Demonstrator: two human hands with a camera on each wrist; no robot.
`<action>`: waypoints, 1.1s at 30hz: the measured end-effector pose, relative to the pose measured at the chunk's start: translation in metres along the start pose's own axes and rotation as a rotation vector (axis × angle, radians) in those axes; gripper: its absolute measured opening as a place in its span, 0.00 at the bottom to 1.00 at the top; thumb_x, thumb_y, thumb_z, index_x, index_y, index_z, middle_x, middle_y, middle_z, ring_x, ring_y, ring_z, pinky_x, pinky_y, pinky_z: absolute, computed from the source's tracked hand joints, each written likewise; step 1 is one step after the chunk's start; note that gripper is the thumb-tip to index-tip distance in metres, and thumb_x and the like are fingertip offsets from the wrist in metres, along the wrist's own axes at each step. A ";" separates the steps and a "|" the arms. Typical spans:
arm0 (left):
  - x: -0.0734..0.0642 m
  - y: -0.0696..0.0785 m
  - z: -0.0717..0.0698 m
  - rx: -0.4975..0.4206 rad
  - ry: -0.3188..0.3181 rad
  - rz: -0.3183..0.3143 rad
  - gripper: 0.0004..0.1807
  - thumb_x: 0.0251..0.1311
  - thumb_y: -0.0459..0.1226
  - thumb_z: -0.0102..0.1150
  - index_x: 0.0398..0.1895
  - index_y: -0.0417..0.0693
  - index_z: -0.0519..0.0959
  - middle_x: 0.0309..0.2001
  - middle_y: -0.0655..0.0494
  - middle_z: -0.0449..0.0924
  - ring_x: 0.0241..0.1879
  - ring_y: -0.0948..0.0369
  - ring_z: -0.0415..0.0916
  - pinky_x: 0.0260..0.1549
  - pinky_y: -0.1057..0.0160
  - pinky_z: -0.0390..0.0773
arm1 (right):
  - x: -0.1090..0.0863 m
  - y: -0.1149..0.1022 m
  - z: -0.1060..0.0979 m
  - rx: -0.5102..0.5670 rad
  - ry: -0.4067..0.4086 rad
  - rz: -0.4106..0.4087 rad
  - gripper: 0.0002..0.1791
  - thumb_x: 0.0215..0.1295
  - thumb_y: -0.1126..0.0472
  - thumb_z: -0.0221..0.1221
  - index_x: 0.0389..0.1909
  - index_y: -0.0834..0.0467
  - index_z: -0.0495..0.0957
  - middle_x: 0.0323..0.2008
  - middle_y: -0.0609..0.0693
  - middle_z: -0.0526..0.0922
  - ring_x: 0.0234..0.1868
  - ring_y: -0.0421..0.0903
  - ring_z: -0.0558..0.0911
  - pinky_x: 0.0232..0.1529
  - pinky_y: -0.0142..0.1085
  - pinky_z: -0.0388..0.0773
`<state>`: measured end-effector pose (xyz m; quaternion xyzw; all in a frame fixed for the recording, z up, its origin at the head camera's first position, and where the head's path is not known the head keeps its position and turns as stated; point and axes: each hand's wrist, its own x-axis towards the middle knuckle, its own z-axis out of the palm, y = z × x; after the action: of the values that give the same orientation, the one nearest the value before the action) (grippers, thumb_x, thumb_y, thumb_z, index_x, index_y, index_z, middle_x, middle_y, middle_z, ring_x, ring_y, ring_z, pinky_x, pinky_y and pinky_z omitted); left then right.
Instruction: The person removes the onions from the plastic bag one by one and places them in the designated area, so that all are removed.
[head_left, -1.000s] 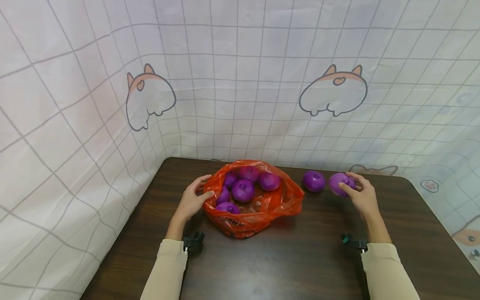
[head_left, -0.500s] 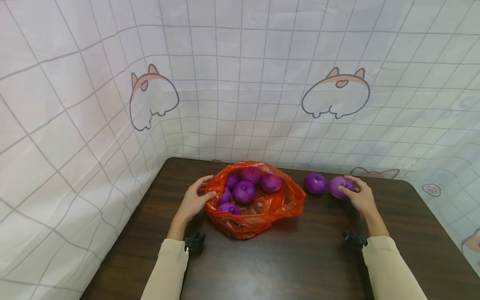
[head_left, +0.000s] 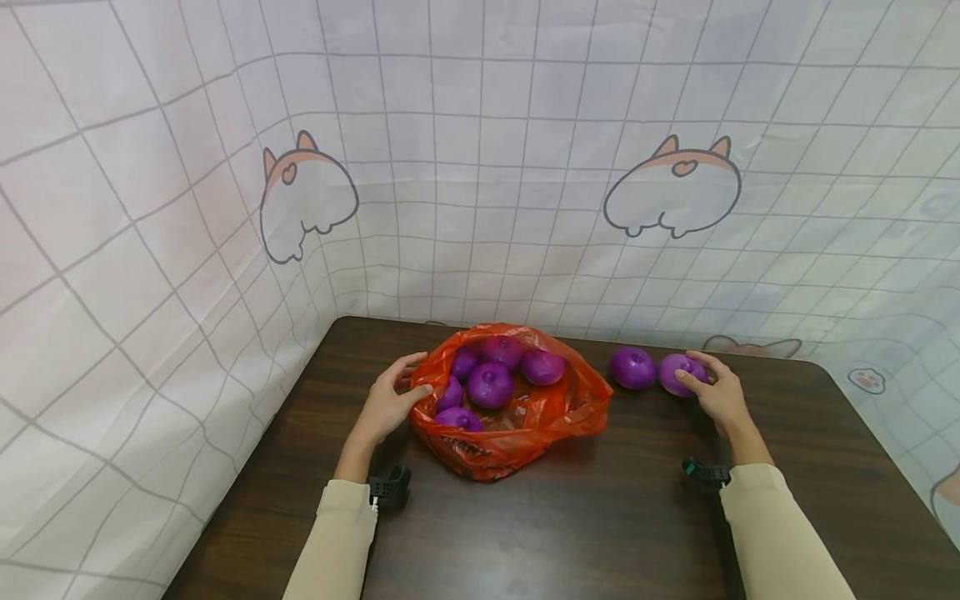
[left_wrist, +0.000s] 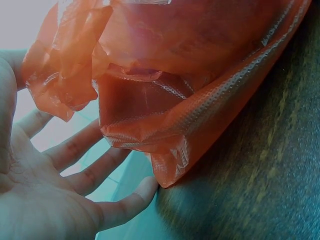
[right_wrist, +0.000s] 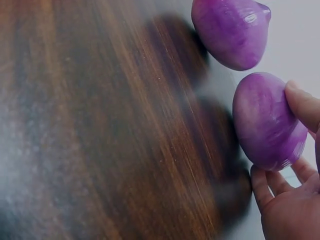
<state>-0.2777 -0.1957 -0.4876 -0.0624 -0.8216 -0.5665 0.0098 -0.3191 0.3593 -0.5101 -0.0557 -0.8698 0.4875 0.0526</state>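
An orange-red plastic bag (head_left: 487, 454) lies with its mouth wide, holding several purple onions (head_left: 489, 385). At its left edge my left hand (head_left: 386, 408) holds the rim, thumb over the inside and fingers outside. The left wrist view shows those fingers spread beside the thin plastic (left_wrist: 145, 100). To the right, my right hand (head_left: 722, 398) grips a purple onion (right_wrist: 267, 120) between thumb and fingertips, low at the tabletop. Just left of it sits another purple onion (head_left: 632, 368), a narrow gap between the two.
The dark wood table (head_left: 517, 533) has its back edge close behind the onions. A white grid-patterned curtain (head_left: 480, 167) with cartoon animals hangs behind and at the left side. Black straps with small devices (head_left: 390, 487) are on both wrists.
The right hand has brought its onion slightly down and left, closer to the loose onion. The left hand keeps its place at the bag's rim. The head view has shifted a little.
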 end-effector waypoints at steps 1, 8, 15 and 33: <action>0.000 0.000 0.000 -0.001 0.002 -0.003 0.30 0.66 0.39 0.65 0.71 0.62 0.71 0.66 0.42 0.75 0.64 0.41 0.72 0.58 0.40 0.79 | 0.001 0.000 0.000 0.000 -0.004 -0.001 0.39 0.73 0.43 0.59 0.76 0.58 0.62 0.74 0.70 0.62 0.64 0.61 0.69 0.53 0.43 0.70; 0.001 0.000 0.000 0.001 0.010 -0.003 0.30 0.66 0.38 0.65 0.71 0.63 0.72 0.65 0.43 0.76 0.64 0.42 0.73 0.57 0.41 0.80 | 0.005 0.000 0.001 0.003 -0.029 -0.007 0.39 0.73 0.44 0.59 0.76 0.59 0.61 0.74 0.70 0.63 0.65 0.61 0.70 0.53 0.39 0.70; 0.001 0.001 0.000 -0.002 0.006 -0.005 0.30 0.66 0.38 0.65 0.72 0.61 0.71 0.66 0.41 0.75 0.65 0.41 0.72 0.58 0.40 0.79 | 0.007 -0.002 0.001 0.006 -0.038 -0.007 0.39 0.73 0.44 0.60 0.76 0.59 0.62 0.73 0.69 0.65 0.64 0.57 0.71 0.49 0.30 0.68; 0.002 0.000 0.002 0.003 0.019 -0.007 0.30 0.66 0.38 0.64 0.71 0.60 0.71 0.66 0.41 0.75 0.64 0.41 0.73 0.58 0.41 0.79 | 0.001 -0.023 -0.004 0.068 0.080 -0.026 0.38 0.72 0.48 0.61 0.76 0.59 0.62 0.78 0.66 0.56 0.74 0.66 0.59 0.66 0.56 0.67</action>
<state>-0.2791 -0.1935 -0.4885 -0.0542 -0.8225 -0.5659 0.0156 -0.3201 0.3503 -0.4884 -0.0620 -0.8505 0.5135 0.0954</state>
